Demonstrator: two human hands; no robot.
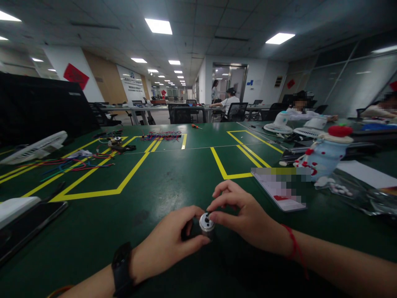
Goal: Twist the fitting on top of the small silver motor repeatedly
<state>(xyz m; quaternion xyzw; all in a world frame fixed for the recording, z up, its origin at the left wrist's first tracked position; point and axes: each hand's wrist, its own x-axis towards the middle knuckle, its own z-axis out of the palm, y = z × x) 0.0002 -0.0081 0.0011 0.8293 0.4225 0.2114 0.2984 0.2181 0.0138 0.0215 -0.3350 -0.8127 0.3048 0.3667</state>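
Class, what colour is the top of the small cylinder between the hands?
Silver with dark spots; the cylinder's top shows best in the head view.

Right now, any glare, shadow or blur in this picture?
Head view: the ceiling lights burn out white; the table has a faint sheen beyond the left hand and looks very dark below the metal cylinder; far chairs look soft; wide-angle stretch shows toward the edges.

Bright ceiling panels [158, 26] above white walls [263, 74] and black chairs [237, 111].

Left fingers [194, 243] curved; right fingers [226, 200] nearly meeting
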